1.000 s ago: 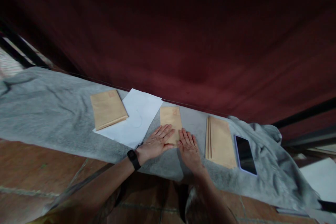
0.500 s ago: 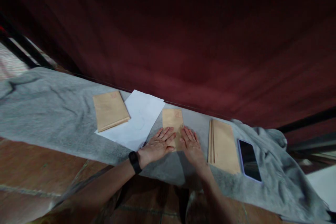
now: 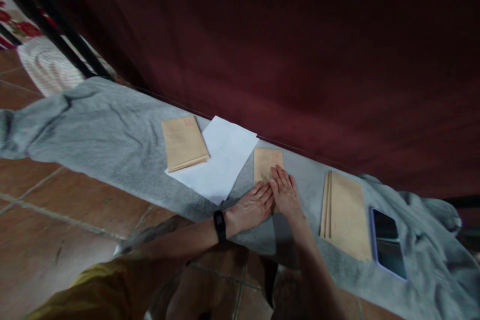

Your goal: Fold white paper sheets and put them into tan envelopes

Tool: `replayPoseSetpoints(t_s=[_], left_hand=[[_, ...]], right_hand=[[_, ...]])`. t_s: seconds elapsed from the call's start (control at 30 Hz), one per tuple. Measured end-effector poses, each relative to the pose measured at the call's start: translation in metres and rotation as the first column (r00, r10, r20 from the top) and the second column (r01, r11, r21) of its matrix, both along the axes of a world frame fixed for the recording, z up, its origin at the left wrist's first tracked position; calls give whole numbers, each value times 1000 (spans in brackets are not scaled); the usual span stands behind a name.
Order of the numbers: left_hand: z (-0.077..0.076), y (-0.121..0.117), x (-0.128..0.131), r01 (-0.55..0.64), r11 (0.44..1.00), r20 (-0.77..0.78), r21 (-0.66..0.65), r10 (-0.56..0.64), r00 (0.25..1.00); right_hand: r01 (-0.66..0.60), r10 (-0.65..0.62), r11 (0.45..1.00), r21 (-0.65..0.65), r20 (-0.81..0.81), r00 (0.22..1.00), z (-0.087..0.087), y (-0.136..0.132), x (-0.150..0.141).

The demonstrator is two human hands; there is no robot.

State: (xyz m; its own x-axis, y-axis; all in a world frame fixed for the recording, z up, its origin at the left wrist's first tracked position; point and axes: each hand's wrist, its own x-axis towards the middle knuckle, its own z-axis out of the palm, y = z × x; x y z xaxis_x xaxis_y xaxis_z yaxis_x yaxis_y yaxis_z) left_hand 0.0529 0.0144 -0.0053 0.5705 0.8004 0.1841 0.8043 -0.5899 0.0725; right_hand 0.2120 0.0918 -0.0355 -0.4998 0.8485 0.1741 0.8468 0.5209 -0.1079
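Note:
A tan envelope (image 3: 266, 162) lies on the grey cloth (image 3: 112, 130), right in front of me. My left hand (image 3: 250, 206), with a black band on the wrist, rests flat at its near left corner, fingers stretched out. My right hand (image 3: 285, 193) lies flat on the envelope's near right part, fingers together and extended. Neither hand grips anything. White paper sheets (image 3: 222, 160) lie just to the left, partly under a stack of tan envelopes (image 3: 184, 142).
Another stack of tan envelopes (image 3: 345, 214) lies to the right, with a smartphone (image 3: 388, 249) face up beside it. A dark red curtain (image 3: 300, 60) hangs behind the cloth. Brown floor tiles (image 3: 56, 220) lie in front, with black bars and patterned fabric at far left.
The view has swung to the left and down. Both hands have stayed flat on the middle envelope, with the right hand sliding a little further up onto it.

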Motion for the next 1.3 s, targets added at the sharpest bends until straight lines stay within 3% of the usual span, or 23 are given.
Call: replayPoseSetpoints(t_s=[0.33, 0.53, 0.63, 0.73, 0.9, 1.03, 1.3], left_hand=[[2, -2, 1, 2, 1000, 43, -16, -1, 999], [12, 8, -9, 22, 989, 185, -149, 6, 983], [5, 16, -14, -72, 984, 220, -165, 108, 970], [-9, 23, -19, -188, 978, 174, -86, 201, 964], [-22, 26, -22, -314, 949, 119, -33, 316, 941], [-21, 28, -22, -318, 946, 112, -61, 323, 940], [-36, 37, -33, -244, 966, 147, -81, 253, 956]], right_hand=[[147, -149, 986, -75, -17, 989, 4, 21, -20], [191, -192, 981, -45, -10, 981, 7, 21, -26], [194, -193, 981, 0, -11, 981, 6, 16, -29], [223, -221, 973, 53, -44, 974, 4, 9, -32], [348, -334, 935, 69, -161, 929, 6, 4, -30], [435, -430, 900, -26, -226, 874, 13, 5, -17], [396, -438, 899, -190, -428, 791, 6, -1, 1]])
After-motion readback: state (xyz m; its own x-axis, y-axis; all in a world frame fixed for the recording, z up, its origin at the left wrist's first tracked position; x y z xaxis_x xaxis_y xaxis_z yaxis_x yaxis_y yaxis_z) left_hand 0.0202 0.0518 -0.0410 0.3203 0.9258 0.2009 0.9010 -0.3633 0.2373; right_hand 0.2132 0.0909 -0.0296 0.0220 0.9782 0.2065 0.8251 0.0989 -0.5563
